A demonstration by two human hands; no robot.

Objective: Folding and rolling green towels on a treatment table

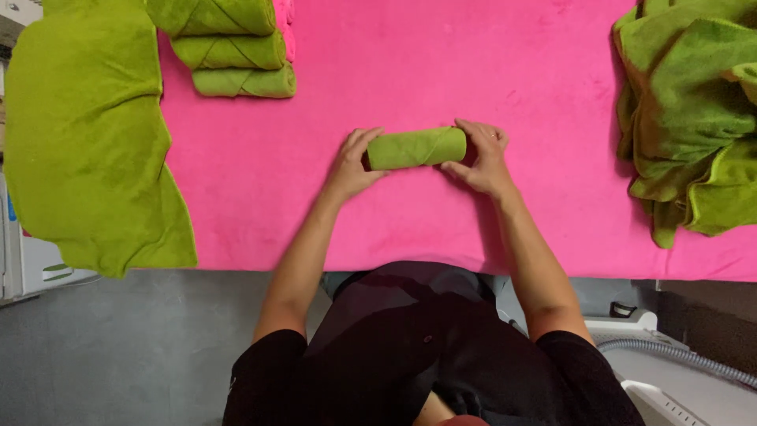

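**Rolled towel held at both ends, could unroll**

Black shirt [430, 355] at bottom centre. Left hand [352, 167] and right hand [482, 162] cup the ends of the green towel roll [415, 147] at mid-frame on the pink table [410, 71]. Plush terry is springy: slack grip likely lets the diagonal flap loosen. Three finished rolls [235, 51] upper left; loose pile [694, 118] right.

Bright, even light, soft shadows, sharp focus throughout.

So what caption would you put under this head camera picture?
Both hands, left hand and right hand, grip a rolled green towel on a pink cloth.
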